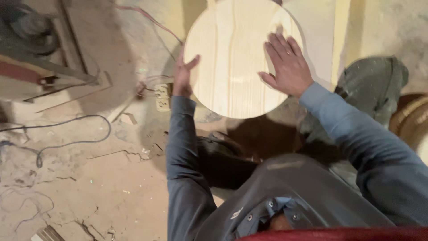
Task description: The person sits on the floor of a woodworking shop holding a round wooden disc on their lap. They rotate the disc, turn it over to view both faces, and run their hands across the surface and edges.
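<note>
A round disc of pale wood (236, 62) is held up in front of me, its top edge cut off by the frame. My left hand (182, 73) grips the disc's left rim, thumb on the face and fingers behind. My right hand (287, 64) lies flat on the right part of the disc's face with the fingers spread. Both arms wear blue-grey sleeves.
Dusty workshop floor below with loose cables (67, 134), a white power strip (162, 97), wood scraps and a machine (26, 40) at the top left. A pale plank (341, 35) and a grey cloth-covered lump (374, 85) lie to the right.
</note>
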The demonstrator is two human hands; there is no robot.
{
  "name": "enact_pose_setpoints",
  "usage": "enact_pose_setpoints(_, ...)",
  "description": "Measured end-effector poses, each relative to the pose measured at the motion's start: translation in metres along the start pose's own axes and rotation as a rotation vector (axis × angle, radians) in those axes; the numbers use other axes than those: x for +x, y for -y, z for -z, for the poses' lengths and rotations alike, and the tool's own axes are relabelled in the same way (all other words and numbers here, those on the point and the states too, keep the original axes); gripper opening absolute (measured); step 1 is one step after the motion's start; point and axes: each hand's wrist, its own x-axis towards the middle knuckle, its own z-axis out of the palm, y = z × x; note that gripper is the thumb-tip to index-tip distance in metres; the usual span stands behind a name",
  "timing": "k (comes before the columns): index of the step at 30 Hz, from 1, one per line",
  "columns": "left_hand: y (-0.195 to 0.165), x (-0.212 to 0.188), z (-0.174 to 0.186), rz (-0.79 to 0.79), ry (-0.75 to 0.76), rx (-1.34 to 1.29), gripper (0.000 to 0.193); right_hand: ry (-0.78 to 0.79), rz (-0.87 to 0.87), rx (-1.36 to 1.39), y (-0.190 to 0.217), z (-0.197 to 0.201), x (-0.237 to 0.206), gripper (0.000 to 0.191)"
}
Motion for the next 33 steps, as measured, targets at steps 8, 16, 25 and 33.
enact_pose_setpoints(8, 0.001, -0.009, -0.002, -0.013, 0.044, -0.179, 0.064, 0.042, 0.066, -0.001, -0.013, 0.001, -0.004, 0.079)
enact_pose_setpoints(16, 0.012, -0.012, 0.004, -0.059, 0.068, -0.34, 0.064, 0.047, 0.096, 0.03, -0.018, -0.001, 0.005, 0.078)
enact_pose_setpoints(25, 0.018, -0.02, 0.0, -0.082, -0.01, -0.32, 0.065, 0.07, 0.131, 0.036, -0.029, 0.0, 0.014, 0.077)
enact_pose_setpoints(33, 0.022, -0.027, -0.004, -0.08, -0.069, -0.406, 0.07, 0.079, 0.167, 0.055, -0.041, -0.003, 0.021, 0.075)
